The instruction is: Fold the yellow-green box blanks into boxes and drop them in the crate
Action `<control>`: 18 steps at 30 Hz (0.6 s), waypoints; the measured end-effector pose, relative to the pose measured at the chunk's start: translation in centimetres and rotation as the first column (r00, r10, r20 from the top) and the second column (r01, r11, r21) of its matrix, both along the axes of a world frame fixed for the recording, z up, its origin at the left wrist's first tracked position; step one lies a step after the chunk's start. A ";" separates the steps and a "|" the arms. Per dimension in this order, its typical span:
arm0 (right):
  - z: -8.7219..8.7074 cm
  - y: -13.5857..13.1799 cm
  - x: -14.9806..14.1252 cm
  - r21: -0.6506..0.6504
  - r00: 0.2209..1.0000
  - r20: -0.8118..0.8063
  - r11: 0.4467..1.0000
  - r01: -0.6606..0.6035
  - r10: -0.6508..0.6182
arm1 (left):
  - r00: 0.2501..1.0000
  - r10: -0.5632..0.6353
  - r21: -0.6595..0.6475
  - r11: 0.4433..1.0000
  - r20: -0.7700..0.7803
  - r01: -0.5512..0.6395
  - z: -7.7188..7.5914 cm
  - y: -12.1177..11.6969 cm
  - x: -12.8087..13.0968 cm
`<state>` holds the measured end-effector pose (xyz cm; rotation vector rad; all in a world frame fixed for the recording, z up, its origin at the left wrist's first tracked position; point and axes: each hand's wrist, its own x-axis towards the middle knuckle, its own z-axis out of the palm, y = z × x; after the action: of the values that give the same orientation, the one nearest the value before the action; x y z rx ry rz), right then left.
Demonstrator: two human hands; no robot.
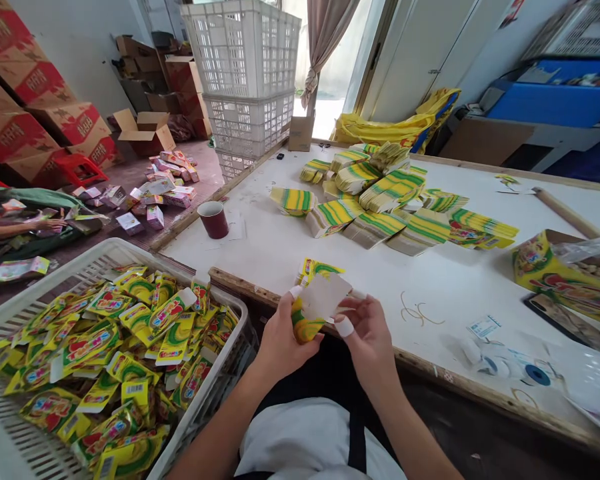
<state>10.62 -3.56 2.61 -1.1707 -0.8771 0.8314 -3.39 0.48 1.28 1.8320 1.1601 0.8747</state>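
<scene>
My left hand (280,337) grips a small yellow and green carton (314,308) near the table's front edge, thumb taped white. My right hand (365,333), one finger also taped, pinches the carton's white inner flap from the right side. Both hands hold the same half-folded carton just above the white table (430,280). Stacks of flat yellow and green carton blanks (385,207) lie farther back on the table. A white plastic basket (15,307) at my left holds several folded cartons (120,353).
A dark red cup (213,219) stands at the table's left edge. Tape rolls (510,368) and plastic film lie at the right, beside a printed box (560,277). White crates (245,73) are stacked behind; red cardboard boxes (40,113) fill the left. Another person's arm (15,230) shows far left.
</scene>
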 end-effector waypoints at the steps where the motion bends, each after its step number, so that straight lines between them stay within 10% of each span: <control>1: 0.5 0.4 0.4 -0.064 0.995 -0.088 0.997 -0.045 0.039 | 0.999 -0.040 0.028 0.999 -0.001 0.040 -0.2 -0.1 0.0; 6: 0.5 1.4 1.1 -0.332 0.816 -0.555 0.857 -0.393 0.160 | 0.980 -0.174 0.162 0.974 0.095 0.158 -0.6 -0.8 0.3; 10: -1.7 0.6 0.1 -0.273 0.675 -0.704 0.793 -0.545 0.222 | 0.977 -0.151 0.096 0.986 0.153 0.138 -0.4 -0.7 0.3; 14: -2.2 -0.1 -0.3 -0.049 0.738 -0.533 0.856 -0.515 0.414 | 0.982 -0.101 0.060 0.994 0.160 0.092 0.2 -0.3 0.0; 18: -1.0 0.1 -0.2 -0.155 0.853 -0.398 0.892 -0.425 0.337 | 0.988 -0.151 0.084 0.985 0.025 0.148 0.2 -0.4 0.3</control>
<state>10.42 -3.47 1.61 -1.0086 -0.7236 1.4683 -3.14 0.06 1.44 1.9377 0.9662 0.8719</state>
